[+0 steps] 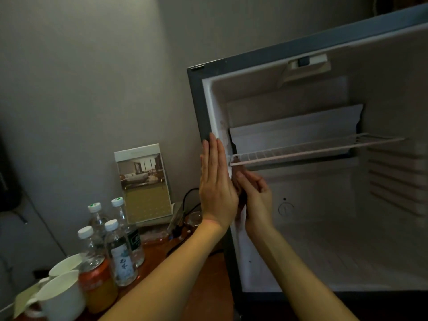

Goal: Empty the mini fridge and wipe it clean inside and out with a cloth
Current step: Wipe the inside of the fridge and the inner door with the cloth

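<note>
Four water bottles [122, 253] [89, 243] [98, 217] [133, 237], two white cups [62, 297] [66, 265], one orange can [98, 286], one mini fridge [199, 103]

A plain grey wall [81, 77] fills the far side and the left, lit dimly and unevenly: paler toward the top middle, darker at the left edge. A corner line runs up the wall right of the middle. Below stands a reddish-brown wooden desk [206, 288]. A picture card [143, 186] of a hotel room leans against the wall at the far edge of the desk. Just right of it a black cable [185, 200] loops above a clear glass [195, 217]. Two white cups [62, 295] sit at the near left. A dark object [7, 177] stands at the far left, too dim to tell.
</note>
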The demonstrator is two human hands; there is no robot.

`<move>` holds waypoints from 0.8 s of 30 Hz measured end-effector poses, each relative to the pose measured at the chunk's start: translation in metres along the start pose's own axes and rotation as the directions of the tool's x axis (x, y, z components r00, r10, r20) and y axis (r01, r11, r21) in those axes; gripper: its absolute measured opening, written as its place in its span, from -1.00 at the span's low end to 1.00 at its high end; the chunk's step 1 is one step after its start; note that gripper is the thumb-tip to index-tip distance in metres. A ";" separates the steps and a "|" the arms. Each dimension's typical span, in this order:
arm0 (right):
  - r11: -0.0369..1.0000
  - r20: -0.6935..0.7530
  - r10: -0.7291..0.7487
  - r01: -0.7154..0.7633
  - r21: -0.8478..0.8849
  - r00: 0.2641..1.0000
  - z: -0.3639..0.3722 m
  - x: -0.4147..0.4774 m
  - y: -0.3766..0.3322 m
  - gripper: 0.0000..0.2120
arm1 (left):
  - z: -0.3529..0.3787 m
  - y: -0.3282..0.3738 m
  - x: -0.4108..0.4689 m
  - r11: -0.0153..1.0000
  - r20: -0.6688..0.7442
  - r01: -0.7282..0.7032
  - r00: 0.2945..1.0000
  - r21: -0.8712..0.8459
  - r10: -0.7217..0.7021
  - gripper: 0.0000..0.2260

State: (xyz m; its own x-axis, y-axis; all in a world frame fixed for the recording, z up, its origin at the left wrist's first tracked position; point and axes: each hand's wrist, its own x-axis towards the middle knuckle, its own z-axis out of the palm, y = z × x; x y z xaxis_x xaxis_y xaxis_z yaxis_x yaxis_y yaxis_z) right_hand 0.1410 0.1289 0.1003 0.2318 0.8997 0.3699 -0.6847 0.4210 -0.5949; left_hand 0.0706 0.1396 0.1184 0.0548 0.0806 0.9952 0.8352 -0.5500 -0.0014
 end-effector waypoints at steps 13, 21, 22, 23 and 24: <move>0.997 -0.086 0.077 -0.075 0.019 0.993 0.010 0.064 0.018 -0.91 | 0.001 -0.002 -0.001 0.999 0.006 -0.012 1.000 -0.037 0.012 -0.45; 0.999 -0.113 0.021 -0.026 -0.039 0.993 -0.002 0.061 0.039 -0.90 | -0.001 0.001 -0.003 0.998 0.022 -0.004 1.000 -0.066 0.005 -0.56; 0.999 -0.102 0.008 -0.012 -0.042 0.995 -0.003 0.051 0.036 -0.93 | -0.001 0.002 -0.004 0.998 0.018 0.006 1.000 -0.062 -0.005 -0.56; 0.998 -0.079 -0.020 0.015 -0.056 0.997 -0.004 0.040 0.031 -0.92 | 0.000 0.002 -0.005 0.998 0.013 0.015 1.000 -0.058 -0.014 -0.56; 0.995 -0.049 -0.051 0.046 -0.086 0.997 -0.006 0.027 0.027 -0.90 | 0.000 0.001 -0.006 0.998 0.011 0.022 1.000 -0.056 -0.021 -0.53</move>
State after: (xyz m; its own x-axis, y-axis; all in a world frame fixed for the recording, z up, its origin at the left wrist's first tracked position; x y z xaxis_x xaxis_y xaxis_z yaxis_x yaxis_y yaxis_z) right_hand 0.1330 0.1656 0.0903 0.3001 0.8818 0.3639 -0.6111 0.4706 -0.6365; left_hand 0.0715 0.1386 0.1121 0.0427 0.1012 0.9939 0.8043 -0.5937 0.0259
